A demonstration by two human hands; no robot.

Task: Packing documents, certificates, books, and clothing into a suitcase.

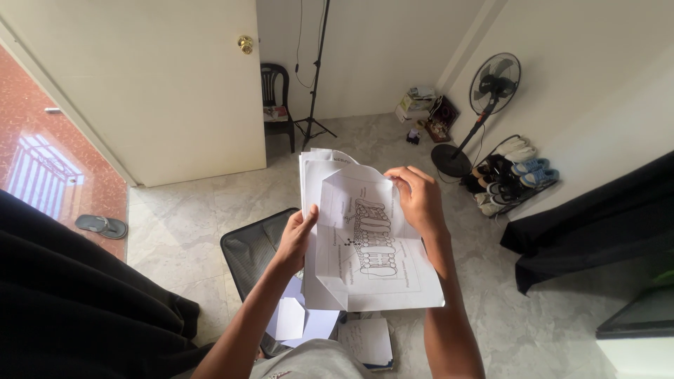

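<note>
View from above of a person holding a stack of white papers (372,238) in the air over a pale marble floor (189,210). The left hand (296,237) grips the stack along its left edge, thumb on the front sheet. The right hand (419,198) pinches the upper right corner of the front sheet, which is folded and creased along its left and top edges and carries a printed line diagram. Below the stack, a black mesh chair (249,249) stands on the floor, with loose white sheets (298,319) lying at its near edge. Beside these, further right, lies a stack of written pages (366,342). Behind, a white door (161,84) with a brass knob stands open. A black plastic chair (277,105) and a tripod stand (314,91) are near the far wall. At the right wall stand a pedestal fan (488,98) and a rack of shoes (512,175). A grey sandal (102,226) lies by the doorway.
</note>
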